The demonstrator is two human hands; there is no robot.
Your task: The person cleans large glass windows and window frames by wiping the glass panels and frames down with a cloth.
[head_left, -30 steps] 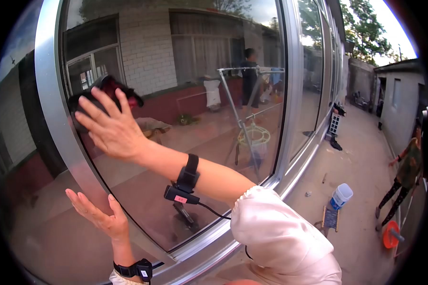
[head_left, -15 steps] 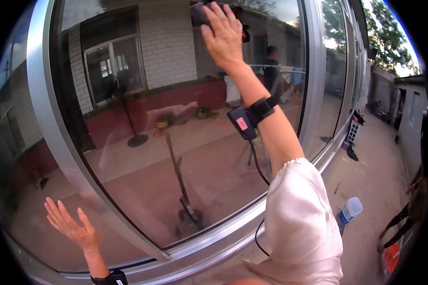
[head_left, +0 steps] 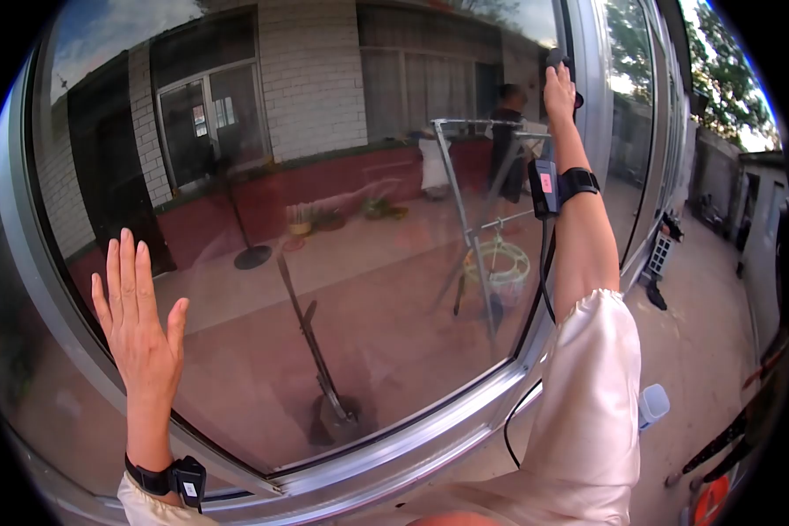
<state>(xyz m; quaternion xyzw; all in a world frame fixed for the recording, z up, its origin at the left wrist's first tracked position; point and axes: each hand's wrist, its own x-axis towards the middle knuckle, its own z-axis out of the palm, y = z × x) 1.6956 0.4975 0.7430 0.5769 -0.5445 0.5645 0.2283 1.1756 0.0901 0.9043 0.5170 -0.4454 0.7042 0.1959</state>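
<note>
A large window pane (head_left: 263, 342) in a silver metal frame (head_left: 394, 460) fills the view and reflects a courtyard. My left hand (head_left: 138, 324) is spread with fingers up in front of the pane's lower left, holding nothing; whether the palm touches the glass I cannot tell. Up at the pane's right edge, beside the frame, my right hand (head_left: 561, 95) presses a dark cloth (head_left: 557, 58) against the glass. Only small parts of the cloth show past the fingers. Both wrists wear black straps with small devices.
On the ground to the right are a white and blue bucket (head_left: 653, 405), dark shoes (head_left: 655, 295) and an orange-red basin (head_left: 712, 500). A person's legs (head_left: 719, 451) show at the far right. A wall (head_left: 767, 237) runs along the yard's right side.
My right hand has moved with the dark cloth from the pane's left side, across its top, to the right edge. My left hand has risen, its fingers now in front of the pane.
</note>
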